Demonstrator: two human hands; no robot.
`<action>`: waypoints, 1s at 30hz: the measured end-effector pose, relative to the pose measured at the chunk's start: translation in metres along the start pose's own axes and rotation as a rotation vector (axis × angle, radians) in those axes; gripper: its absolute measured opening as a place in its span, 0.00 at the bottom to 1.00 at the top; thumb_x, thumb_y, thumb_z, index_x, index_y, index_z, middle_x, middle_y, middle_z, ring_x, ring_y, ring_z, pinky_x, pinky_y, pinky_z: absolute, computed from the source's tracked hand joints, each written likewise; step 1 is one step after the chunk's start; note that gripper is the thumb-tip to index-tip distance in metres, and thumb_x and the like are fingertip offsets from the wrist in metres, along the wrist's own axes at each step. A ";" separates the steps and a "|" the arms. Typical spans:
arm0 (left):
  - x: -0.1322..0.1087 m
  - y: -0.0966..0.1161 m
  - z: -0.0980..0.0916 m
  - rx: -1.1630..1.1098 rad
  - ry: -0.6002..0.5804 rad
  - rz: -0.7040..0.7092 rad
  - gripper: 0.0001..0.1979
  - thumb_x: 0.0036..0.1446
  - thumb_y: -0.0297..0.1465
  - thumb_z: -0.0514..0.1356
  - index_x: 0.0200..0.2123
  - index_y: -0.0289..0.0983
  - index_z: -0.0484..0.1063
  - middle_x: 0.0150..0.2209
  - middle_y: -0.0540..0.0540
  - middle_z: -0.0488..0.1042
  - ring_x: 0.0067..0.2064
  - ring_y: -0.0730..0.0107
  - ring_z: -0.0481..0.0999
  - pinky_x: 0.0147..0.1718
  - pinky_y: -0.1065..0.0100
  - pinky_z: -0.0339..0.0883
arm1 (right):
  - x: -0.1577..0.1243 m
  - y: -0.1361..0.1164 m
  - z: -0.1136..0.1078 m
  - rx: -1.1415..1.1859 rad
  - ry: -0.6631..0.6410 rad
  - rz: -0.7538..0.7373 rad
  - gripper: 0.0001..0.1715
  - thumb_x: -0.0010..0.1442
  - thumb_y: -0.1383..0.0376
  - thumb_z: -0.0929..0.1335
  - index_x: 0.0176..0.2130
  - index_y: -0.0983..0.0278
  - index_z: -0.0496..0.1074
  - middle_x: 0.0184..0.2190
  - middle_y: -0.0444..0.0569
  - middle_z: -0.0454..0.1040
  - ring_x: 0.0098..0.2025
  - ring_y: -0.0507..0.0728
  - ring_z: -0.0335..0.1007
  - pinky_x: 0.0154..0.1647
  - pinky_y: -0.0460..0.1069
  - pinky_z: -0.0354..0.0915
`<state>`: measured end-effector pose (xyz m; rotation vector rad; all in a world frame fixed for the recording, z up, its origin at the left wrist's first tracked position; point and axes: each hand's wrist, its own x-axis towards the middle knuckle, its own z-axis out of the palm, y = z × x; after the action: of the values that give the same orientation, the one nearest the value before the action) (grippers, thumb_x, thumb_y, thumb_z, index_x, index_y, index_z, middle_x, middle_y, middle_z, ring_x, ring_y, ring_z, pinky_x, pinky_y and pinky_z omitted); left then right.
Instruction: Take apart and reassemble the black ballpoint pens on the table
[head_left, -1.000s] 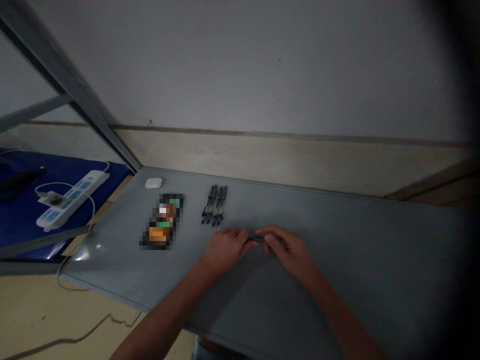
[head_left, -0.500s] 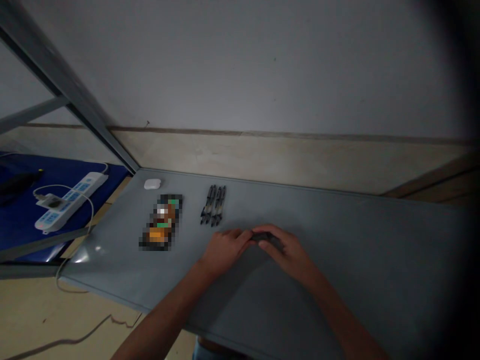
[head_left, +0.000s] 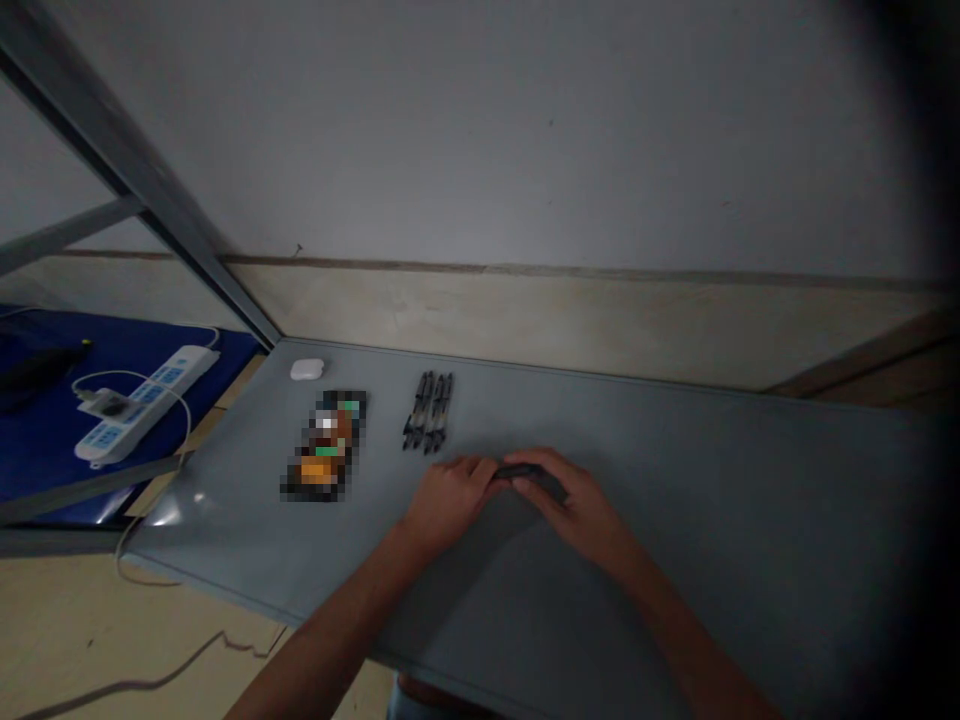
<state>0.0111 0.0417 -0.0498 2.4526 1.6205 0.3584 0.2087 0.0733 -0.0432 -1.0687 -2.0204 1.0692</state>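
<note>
A dark, slim pen (head_left: 519, 470) is held between my two hands above the grey table; the fingers hide parts of it. My left hand (head_left: 454, 500) is closed, its fingertips pinching the pen's left end. On the other side, my right hand (head_left: 574, 495) grips the pen between thumb and fingers. Just beyond my left hand, several dark pens (head_left: 427, 412) with clear middle sections lie side by side, roughly parallel.
Left of the pens lies a blurred-out phone-like object (head_left: 324, 447). A small white earbud case (head_left: 307, 369) sits near the table's (head_left: 720, 520) back edge. A white power strip (head_left: 146, 405) with cables rests on a blue surface past the metal frame (head_left: 202, 255).
The pen has turned slightly in my fingers and shows a little more of its length. Both hands stay in nearly the same place. The pens on the table have not moved.
</note>
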 end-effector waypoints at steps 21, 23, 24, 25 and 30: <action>0.000 0.003 -0.008 -0.048 0.046 -0.182 0.30 0.61 0.56 0.47 0.31 0.37 0.74 0.28 0.44 0.77 0.31 0.66 0.76 0.30 0.70 0.63 | 0.001 -0.001 -0.012 0.001 0.102 -0.027 0.12 0.65 0.59 0.65 0.41 0.58 0.77 0.41 0.50 0.78 0.45 0.58 0.74 0.49 0.52 0.69; 0.000 0.003 -0.008 -0.045 0.089 -0.237 0.31 0.60 0.57 0.47 0.26 0.37 0.74 0.25 0.44 0.76 0.30 0.67 0.75 0.29 0.70 0.61 | 0.000 0.000 -0.014 0.017 0.102 -0.004 0.12 0.65 0.58 0.65 0.42 0.58 0.77 0.41 0.50 0.78 0.45 0.58 0.74 0.48 0.52 0.68; 0.000 0.003 -0.009 -0.045 0.108 -0.262 0.32 0.60 0.57 0.47 0.24 0.37 0.73 0.25 0.44 0.76 0.29 0.68 0.75 0.28 0.70 0.61 | 0.000 0.000 -0.015 0.030 0.108 0.015 0.13 0.65 0.57 0.65 0.42 0.58 0.77 0.41 0.50 0.78 0.45 0.58 0.74 0.48 0.52 0.68; 0.000 0.003 -0.009 -0.046 0.124 -0.283 0.32 0.61 0.56 0.47 0.23 0.37 0.73 0.24 0.44 0.76 0.28 0.68 0.75 0.28 0.70 0.60 | 0.000 0.000 -0.016 0.046 0.115 0.040 0.13 0.64 0.57 0.65 0.42 0.58 0.77 0.41 0.50 0.78 0.45 0.58 0.74 0.48 0.52 0.68; 0.001 0.003 -0.010 -0.068 0.131 -0.318 0.32 0.62 0.55 0.47 0.23 0.37 0.75 0.23 0.45 0.75 0.27 0.69 0.74 0.26 0.69 0.57 | 0.001 0.000 -0.020 0.138 0.206 0.184 0.15 0.62 0.53 0.66 0.40 0.59 0.77 0.36 0.50 0.79 0.39 0.59 0.76 0.41 0.52 0.70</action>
<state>0.0111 0.0418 -0.0390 2.1133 1.9770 0.5222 0.2241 0.0812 -0.0328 -1.2549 -1.6884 1.1229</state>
